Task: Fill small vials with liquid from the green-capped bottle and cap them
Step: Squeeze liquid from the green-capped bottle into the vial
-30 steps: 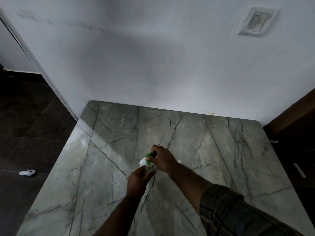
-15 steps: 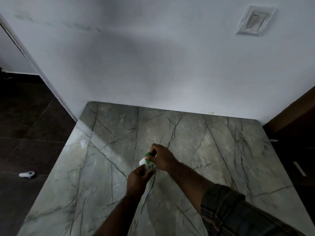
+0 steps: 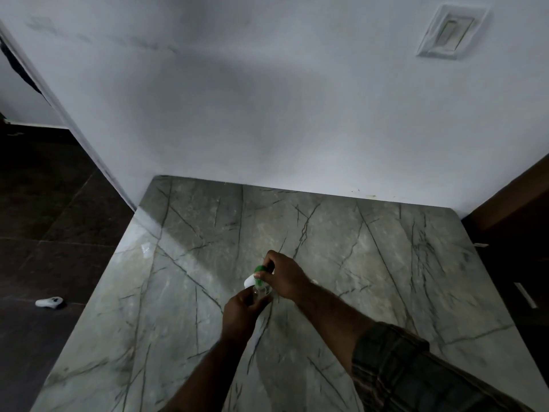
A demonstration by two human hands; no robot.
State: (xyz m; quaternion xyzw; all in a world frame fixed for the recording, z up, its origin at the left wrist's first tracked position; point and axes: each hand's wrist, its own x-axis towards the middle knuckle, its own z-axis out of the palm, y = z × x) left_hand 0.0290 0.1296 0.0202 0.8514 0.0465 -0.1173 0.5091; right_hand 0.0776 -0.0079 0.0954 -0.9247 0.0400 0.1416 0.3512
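My hands meet over the middle of the grey marble table. A small clear vial is pinched in the fingers of my left hand, just above the tabletop. My right hand is closed on the white bottle with the green cap, tilted directly over the vial's mouth. The bottle's tip and the vial's opening are hidden by my fingers. I cannot tell whether liquid is flowing.
A white wall rises behind the table, with a switch plate at the upper right. A small clear item lies near the table's left edge. A white object lies on the dark floor to the left. Brown furniture stands at the right.
Both hands keep their hold and stay in the same spot above the table; only slight shifts of the fingers and the camera.
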